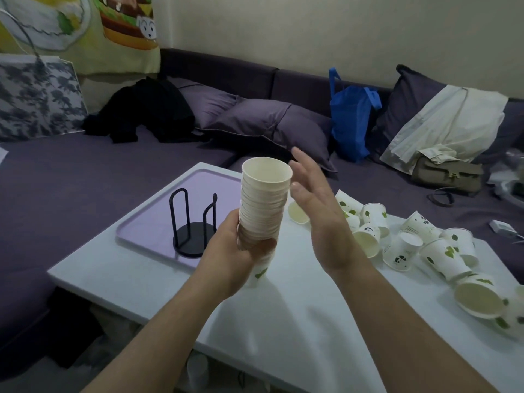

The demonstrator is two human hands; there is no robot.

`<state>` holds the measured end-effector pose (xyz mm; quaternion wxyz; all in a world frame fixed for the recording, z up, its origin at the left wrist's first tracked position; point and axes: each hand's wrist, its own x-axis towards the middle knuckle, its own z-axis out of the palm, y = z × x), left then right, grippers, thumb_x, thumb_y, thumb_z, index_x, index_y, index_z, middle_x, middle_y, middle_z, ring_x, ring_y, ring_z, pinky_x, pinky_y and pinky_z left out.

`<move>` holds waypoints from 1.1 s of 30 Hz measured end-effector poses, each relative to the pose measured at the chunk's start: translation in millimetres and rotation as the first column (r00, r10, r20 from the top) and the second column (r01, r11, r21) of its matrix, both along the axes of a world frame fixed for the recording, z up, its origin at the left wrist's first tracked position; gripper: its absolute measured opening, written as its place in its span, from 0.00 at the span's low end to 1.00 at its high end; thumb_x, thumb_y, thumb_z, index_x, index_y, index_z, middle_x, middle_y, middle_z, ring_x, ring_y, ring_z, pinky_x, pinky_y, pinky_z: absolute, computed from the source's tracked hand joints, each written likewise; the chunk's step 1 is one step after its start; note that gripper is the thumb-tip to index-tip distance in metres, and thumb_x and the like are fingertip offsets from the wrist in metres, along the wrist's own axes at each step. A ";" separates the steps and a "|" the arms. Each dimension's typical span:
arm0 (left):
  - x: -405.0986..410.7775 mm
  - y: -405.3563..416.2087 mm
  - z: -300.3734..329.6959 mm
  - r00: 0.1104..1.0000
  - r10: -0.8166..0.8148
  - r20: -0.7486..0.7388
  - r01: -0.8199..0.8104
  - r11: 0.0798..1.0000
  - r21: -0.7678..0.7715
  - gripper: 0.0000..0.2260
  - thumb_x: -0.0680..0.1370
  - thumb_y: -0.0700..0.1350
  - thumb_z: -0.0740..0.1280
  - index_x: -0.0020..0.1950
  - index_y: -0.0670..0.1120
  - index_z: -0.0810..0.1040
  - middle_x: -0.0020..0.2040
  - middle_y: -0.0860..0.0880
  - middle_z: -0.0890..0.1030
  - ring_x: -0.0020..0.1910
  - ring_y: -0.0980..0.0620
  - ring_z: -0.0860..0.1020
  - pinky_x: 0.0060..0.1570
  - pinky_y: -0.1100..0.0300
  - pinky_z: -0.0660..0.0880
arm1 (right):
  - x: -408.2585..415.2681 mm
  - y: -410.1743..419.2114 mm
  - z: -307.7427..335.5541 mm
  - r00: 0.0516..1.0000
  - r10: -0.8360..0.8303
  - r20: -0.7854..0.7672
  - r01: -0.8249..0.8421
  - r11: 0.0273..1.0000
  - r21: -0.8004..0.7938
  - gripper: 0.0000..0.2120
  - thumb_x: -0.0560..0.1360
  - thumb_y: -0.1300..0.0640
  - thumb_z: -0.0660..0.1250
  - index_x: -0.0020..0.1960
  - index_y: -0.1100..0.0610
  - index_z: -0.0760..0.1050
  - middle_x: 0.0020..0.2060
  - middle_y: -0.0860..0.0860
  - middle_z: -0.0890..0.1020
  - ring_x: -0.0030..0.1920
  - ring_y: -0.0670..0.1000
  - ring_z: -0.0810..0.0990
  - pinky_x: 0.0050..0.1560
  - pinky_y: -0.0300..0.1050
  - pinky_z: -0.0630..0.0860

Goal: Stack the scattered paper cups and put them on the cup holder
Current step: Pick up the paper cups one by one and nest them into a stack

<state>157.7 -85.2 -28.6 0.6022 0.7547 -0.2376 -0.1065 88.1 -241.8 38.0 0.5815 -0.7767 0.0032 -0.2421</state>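
Many nested paper cups formed a tall stack (263, 205) that the left hand (238, 248) gripped around its lower part, fingers curled round it, above the white table (283, 313). Just right of the stack, the right hand (320, 217) hovered with fingers straight, holding nothing. Loose cups (411, 242) lay scattered on the table's right side. Left of the stack, the black wire cup holder (194, 225) stood on a lilac tray (147, 228).
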 end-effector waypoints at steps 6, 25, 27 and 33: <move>4.3 -2.3 -0.3 0.999 0.053 -0.010 -0.053 0.998 -0.026 0.21 0.77 0.50 0.78 0.62 0.65 0.72 0.50 0.67 0.83 0.49 0.68 0.81 0.48 0.64 0.75 | 35.8 -36.6 -64.9 0.808 -0.477 -0.346 0.241 0.803 -0.545 0.24 0.81 0.61 0.62 0.77 0.55 0.71 0.84 0.52 0.54 0.84 0.52 0.49 0.83 0.52 0.50; 10.5 -8.0 -7.8 0.998 0.056 0.005 -0.056 0.998 0.003 0.20 0.77 0.51 0.77 0.60 0.67 0.70 0.52 0.68 0.80 0.48 0.79 0.76 0.46 0.68 0.72 | 77.5 -66.7 -96.9 0.728 -0.604 -0.325 0.150 0.603 -0.783 0.36 0.76 0.58 0.66 0.81 0.64 0.58 0.81 0.56 0.59 0.81 0.60 0.57 0.81 0.52 0.59; 9.6 -7.3 -6.6 0.999 0.054 -0.006 -0.054 0.999 0.005 0.19 0.76 0.51 0.77 0.57 0.68 0.71 0.51 0.69 0.81 0.48 0.78 0.77 0.46 0.67 0.73 | 65.0 -60.0 -92.1 0.794 -0.548 -0.263 0.246 0.685 -0.685 0.32 0.77 0.53 0.69 0.77 0.61 0.63 0.74 0.53 0.65 0.72 0.54 0.67 0.69 0.46 0.68; -0.1 -5.5 -1.6 0.999 0.017 -0.030 -0.017 1.000 -0.008 0.19 0.77 0.50 0.78 0.58 0.66 0.73 0.50 0.70 0.82 0.48 0.74 0.79 0.47 0.65 0.75 | 28.2 -44.9 -57.1 0.833 -0.548 -0.082 0.516 0.820 -0.247 0.20 0.78 0.47 0.74 0.65 0.54 0.75 0.60 0.47 0.76 0.60 0.48 0.76 0.57 0.31 0.72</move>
